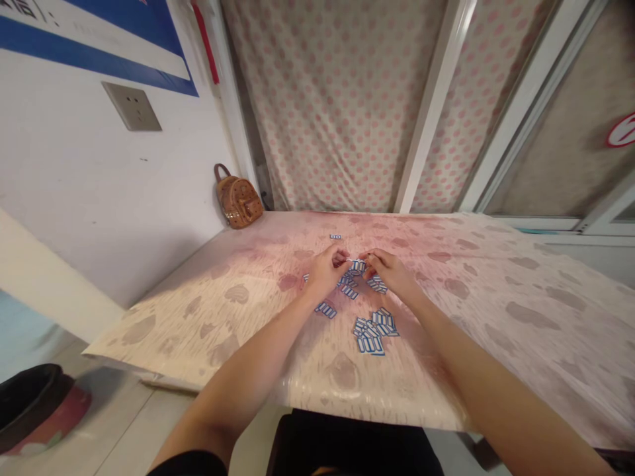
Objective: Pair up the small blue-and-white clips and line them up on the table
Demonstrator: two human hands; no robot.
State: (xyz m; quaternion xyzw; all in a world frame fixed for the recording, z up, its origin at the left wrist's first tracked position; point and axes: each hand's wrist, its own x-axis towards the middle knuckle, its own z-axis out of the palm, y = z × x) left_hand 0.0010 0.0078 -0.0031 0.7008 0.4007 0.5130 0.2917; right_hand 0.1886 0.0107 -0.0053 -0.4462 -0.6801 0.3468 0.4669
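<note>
My left hand (327,270) and my right hand (385,268) are raised close together over the middle of the table, fingers pinched. Between the fingertips runs a thin white piece (354,260), too small to make out its kind. Under and around the hands lie small flat pieces with blue and white stripes (349,291), partly hidden by the fingers. One striped piece (326,309) rests below my left hand, and another (336,236) lies farther back. Nearer to me is an overlapping pile of the same striped pieces (370,336).
A patterned cloth covers the table (342,387). A small brown backpack-shaped bag (240,201) stands at its back left corner against the wall. Behind hangs a dotted curtain (337,106). On the floor at left is a dark-rimmed bin (59,403).
</note>
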